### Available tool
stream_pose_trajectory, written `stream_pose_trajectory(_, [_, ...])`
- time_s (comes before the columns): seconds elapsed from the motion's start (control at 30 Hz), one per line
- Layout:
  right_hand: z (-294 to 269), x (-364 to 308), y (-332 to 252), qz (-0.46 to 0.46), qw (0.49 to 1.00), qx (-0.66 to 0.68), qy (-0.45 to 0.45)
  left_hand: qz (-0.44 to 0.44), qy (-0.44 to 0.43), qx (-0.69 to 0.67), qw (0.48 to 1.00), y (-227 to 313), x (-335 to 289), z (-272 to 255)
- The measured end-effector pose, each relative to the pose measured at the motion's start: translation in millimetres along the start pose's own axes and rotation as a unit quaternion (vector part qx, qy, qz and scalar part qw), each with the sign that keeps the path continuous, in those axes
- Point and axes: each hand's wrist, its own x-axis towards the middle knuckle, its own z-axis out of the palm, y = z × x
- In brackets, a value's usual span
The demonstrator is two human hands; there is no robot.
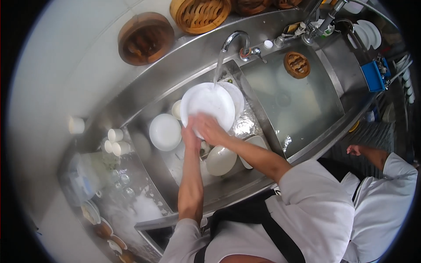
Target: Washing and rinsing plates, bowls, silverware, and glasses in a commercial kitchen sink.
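A white round plate (pixel 209 103) is tilted under the running faucet (pixel 237 35), and water falls on its far rim. At its near-left edge my left hand (pixel 191 135) grips the rim. My right hand (pixel 209 130) lies over the near part of the plate's face, its fingers smeared by motion; whether it holds anything is hidden. Partly behind the held plate is another white plate (pixel 237 97). In the same sink basin sit a white bowl (pixel 165 132) to the left and a white oval dish (pixel 221 161) nearer to me.
The right basin (pixel 289 105) holds cloudy water with a small bamboo steamer (pixel 297 65). Larger bamboo steamers (pixel 146 38) line the back ledge. White cups (pixel 115 135) and glasses stand on the left counter. A co-worker's hand (pixel 353 150) shows at the right.
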Motion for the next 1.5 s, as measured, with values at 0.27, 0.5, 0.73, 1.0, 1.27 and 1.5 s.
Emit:
stream_pose_trajectory(0.27, [-21.0, 40.8, 38.8, 0.056, 0.998, 0.016, -0.018, -0.100, -0.093, -0.049, 0.989, -27.0, 16.2, 19.3])
stream_pose_trajectory(0.5, [-109.6, -1.6, 96.7, 0.389, 0.912, -0.126, 0.040, -0.091, -0.074, -0.059, 0.991, -41.1, -0.2, 21.5])
stream_pose_trajectory(0.73, [-144.4, 34.1, 7.0, 0.467, 0.883, 0.052, 0.017, -0.184, -0.136, -0.161, 0.960, -66.8, 46.8, -7.7])
stream_pose_trajectory(1.0, [-101.7, -141.8, -8.7, 0.670, 0.602, 0.367, 0.233, 0.139, 0.025, 0.166, 0.976, 12.3, 16.3, 7.7])
stream_pose_trajectory(1.27, [-24.1, -63.5, 132.8, 0.437, 0.869, -0.169, 0.159, 0.053, 0.005, 0.128, 0.990, 12.7, 18.0, -16.0])
stream_pose_trajectory(1.5, [-24.1, 94.7, 65.8, 0.322, 0.916, -0.240, -0.018, -0.176, -0.089, 0.005, 0.980, -41.8, 51.3, -55.2])
